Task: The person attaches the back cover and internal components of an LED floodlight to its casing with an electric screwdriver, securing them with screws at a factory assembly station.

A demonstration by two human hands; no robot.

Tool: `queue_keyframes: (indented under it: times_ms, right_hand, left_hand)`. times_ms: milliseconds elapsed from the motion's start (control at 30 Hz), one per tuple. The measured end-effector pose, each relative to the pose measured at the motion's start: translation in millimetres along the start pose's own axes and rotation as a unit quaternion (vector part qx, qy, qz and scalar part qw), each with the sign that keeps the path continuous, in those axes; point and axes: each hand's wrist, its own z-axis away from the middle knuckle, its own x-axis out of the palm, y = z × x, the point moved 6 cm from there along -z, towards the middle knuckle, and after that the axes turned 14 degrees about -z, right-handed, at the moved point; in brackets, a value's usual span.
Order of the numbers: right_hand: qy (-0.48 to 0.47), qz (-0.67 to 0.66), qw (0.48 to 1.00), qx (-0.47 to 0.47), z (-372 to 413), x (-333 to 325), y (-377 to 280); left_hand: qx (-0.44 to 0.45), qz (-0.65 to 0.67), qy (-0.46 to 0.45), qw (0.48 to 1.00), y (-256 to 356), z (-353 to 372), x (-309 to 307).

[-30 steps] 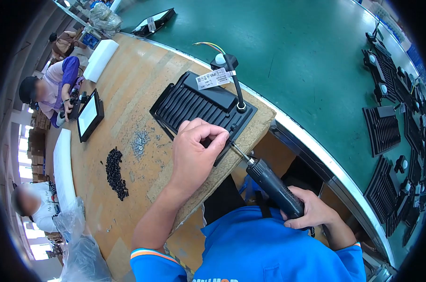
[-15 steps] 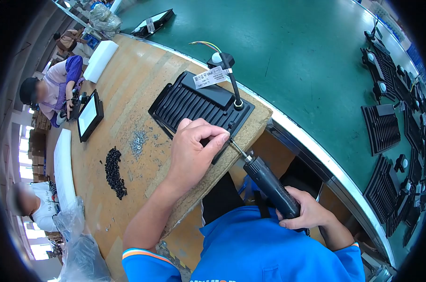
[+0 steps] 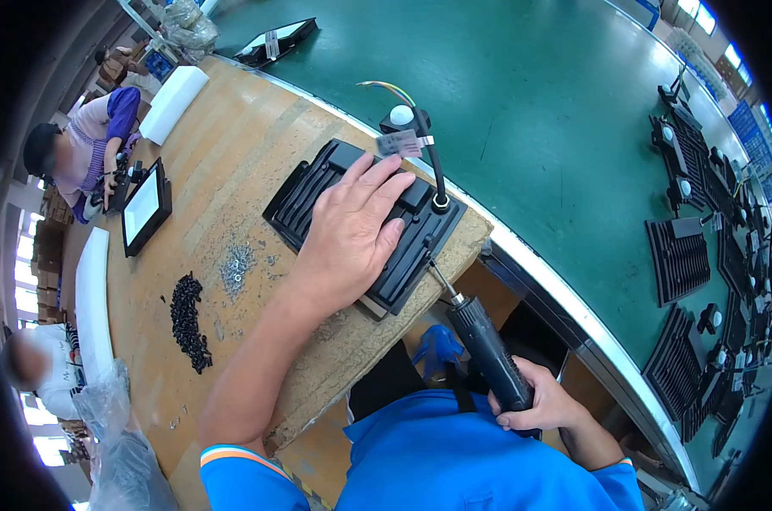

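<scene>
A black finned floodlight housing (image 3: pixel 413 228) lies back side up at the corner of the wooden bench. My left hand (image 3: pixel 352 223) rests flat across its fins, fingers stretched out and holding nothing. In my right hand (image 3: pixel 535 396) is a black electric screwdriver (image 3: pixel 488 345), gripped low on its body. Its bit points up at the housing's near edge, around a bracket; whether it sits in a screw is too small to tell. A cable with a white label (image 3: pixel 399 145) and a sensor with a white dome (image 3: pixel 401 115) stick out at the housing's far side.
A pile of black screws (image 3: pixel 188 324) and scattered small washers (image 3: pixel 235 268) lie left on the bench (image 3: pixel 233 153). Beyond the bench edge runs a green conveyor (image 3: pixel 531 102) carrying several floodlights (image 3: pixel 677 260). Across the bench, a person (image 3: pixel 88 157) handles another floodlight (image 3: pixel 146 209).
My left hand has gone from pinching near the screwdriver tip to lying flat on the housing. The housing has turned slightly, and the screwdriver remains in my right hand.
</scene>
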Motion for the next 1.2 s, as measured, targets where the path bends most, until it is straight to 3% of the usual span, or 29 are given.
queue_keyframes:
  times_ms: [300,767,900,1000,1200]
  right_hand:
    - [0.003,-0.010,1.000,-0.004,0.0,-1.0,-2.8]
    - [-0.008,-0.052,0.998,-0.044,-5.7,1.0,9.2]
    - [0.005,-0.074,0.997,-0.017,-3.4,0.6,1.0]
    - [0.028,0.034,0.999,-0.022,2.8,-7.8,-18.5]
    - [0.067,0.262,0.960,0.077,14.8,-14.9,-64.5]
  left_hand:
    - [-0.033,-0.002,-0.125,0.992,-0.3,-13.6,13.2]
    - [-0.011,0.007,-0.130,0.991,-6.3,-14.0,20.2]
    - [-0.010,0.008,-0.127,0.992,-5.0,-13.7,19.9]
    - [-0.007,0.002,-0.121,0.993,-3.7,-13.2,19.3]
    - [0.004,-0.007,-0.113,0.994,-1.6,-10.3,17.9]
